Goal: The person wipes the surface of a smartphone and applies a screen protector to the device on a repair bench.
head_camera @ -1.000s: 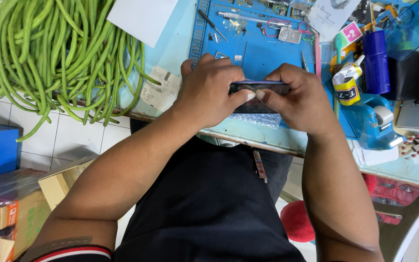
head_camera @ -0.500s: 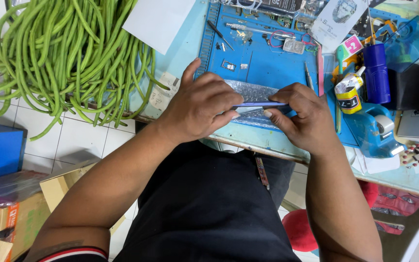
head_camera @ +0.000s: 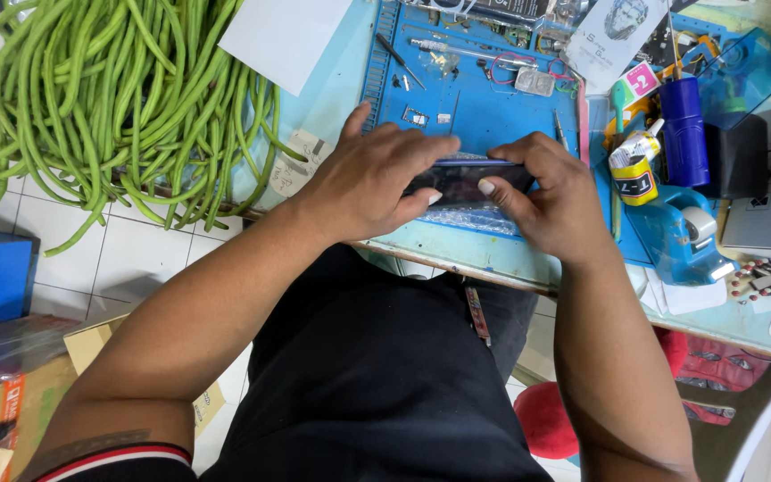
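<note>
One dark phone (head_camera: pixel 461 181) sits edge-up above the blue mat (head_camera: pixel 484 107), pinched by two hands: left hand (head_camera: pixel 377 183) at 9 o'clock, right hand (head_camera: pixel 551 196) at 3. One long-bean pile (head_camera: pixel 109 98) lies at 10 o'clock on the table (head_camera: pixel 484 254).

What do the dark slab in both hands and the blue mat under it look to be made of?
The dark slab, held between the left hand and the right hand, looks like glossy glass or plastic: its face reflects light. The blue mat looks like matte rubber or silicone, with moulded compartments and no glare.
</note>
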